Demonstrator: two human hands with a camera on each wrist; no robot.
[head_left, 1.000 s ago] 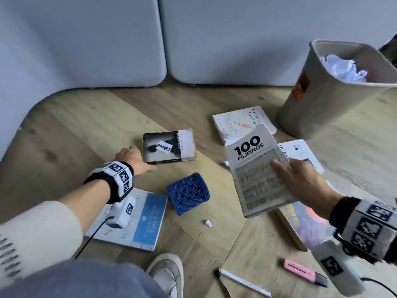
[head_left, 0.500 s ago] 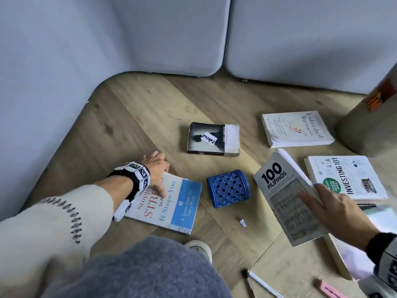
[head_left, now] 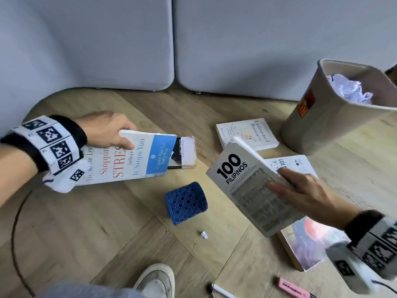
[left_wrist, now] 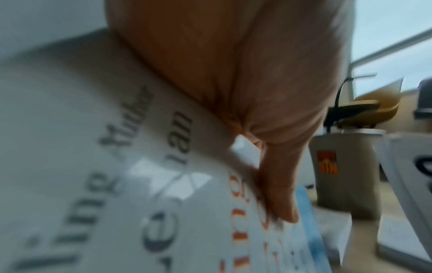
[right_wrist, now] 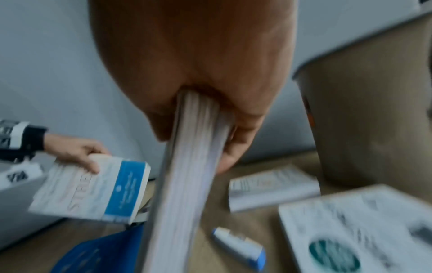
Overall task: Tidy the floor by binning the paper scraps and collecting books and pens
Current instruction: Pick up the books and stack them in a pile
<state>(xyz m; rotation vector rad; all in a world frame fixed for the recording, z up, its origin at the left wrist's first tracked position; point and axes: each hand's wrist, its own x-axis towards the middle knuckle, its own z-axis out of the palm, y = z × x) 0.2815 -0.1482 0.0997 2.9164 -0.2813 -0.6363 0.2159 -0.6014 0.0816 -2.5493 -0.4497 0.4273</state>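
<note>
My left hand [head_left: 111,134] grips the white and blue stress book [head_left: 126,160] by its top edge and holds it off the floor; the thumb [left_wrist: 278,194] presses on its cover [left_wrist: 93,166]. My right hand [head_left: 300,190] grips the grey "100 Filipinos" book [head_left: 251,190], also lifted, with its page edges [right_wrist: 187,184] running out from between thumb and fingers. On the wooden floor lie a dark paperback [head_left: 185,153], a white book [head_left: 247,136], an "Investing 101" book [head_left: 294,164] and a colourful book [head_left: 305,241]. A tiny paper scrap [head_left: 204,234] lies near the centre.
A beige bin [head_left: 326,117] with crumpled paper inside stands at the right. A blue patterned pen cup [head_left: 185,203] lies on its side. A pink highlighter [head_left: 292,289] and a white pen [head_left: 221,292] lie near my shoe [head_left: 156,280]. A blue-capped marker [right_wrist: 240,245] lies between books. Grey panels close off the back.
My left hand went from the dark paperback to the stress book, took hold of it and lifted it off the floor. My right hand kept holding the "100 Filipinos" book.
</note>
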